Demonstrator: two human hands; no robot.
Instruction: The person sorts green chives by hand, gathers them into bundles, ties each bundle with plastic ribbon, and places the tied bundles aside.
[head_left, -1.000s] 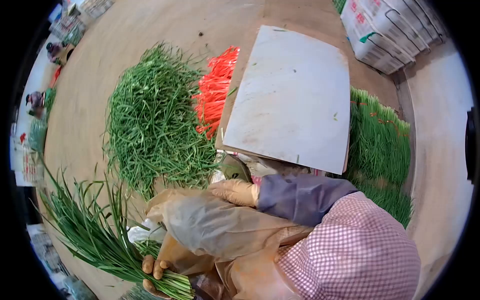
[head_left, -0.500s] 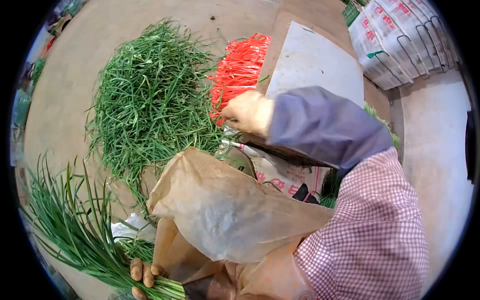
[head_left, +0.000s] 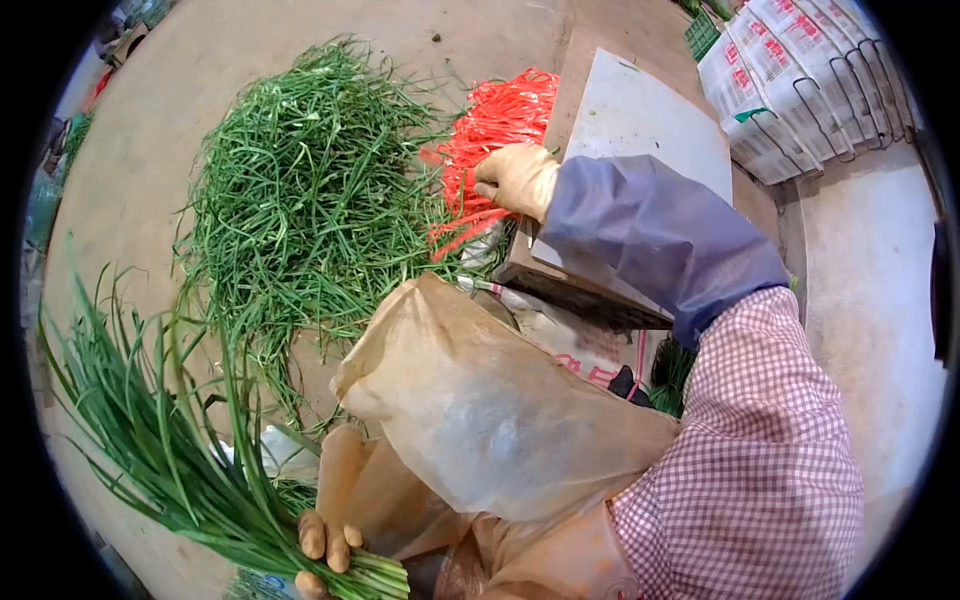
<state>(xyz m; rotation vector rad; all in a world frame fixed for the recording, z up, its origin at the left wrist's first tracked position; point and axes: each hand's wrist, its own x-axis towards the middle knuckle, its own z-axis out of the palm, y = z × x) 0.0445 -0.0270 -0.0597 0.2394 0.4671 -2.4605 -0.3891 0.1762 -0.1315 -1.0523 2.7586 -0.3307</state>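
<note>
My left hand [head_left: 328,548], in a tan glove, is wrapped round the pale stem ends of a bunch of long green stalks [head_left: 190,470] at the lower left. The leaves fan out up and to the left. My right hand [head_left: 518,182], gloved too, is at the pile of red strips [head_left: 500,115], its fingers pressed together on some of them. Several strips trail below the fingers. Just left of the strips lies a large heap of loose green leaves [head_left: 310,190].
A white board [head_left: 640,110] on a low box stands under my right sleeve. Wrapped white bales [head_left: 790,80] and a green crate [head_left: 702,36] are at the upper right. A tan apron [head_left: 470,400] covers my lap. Printed sacking [head_left: 580,340] lies beside it.
My right hand has moved from near my lap, up and forward to the red strips, and now grips some. The view has shifted. My left hand still holds the bunch.
</note>
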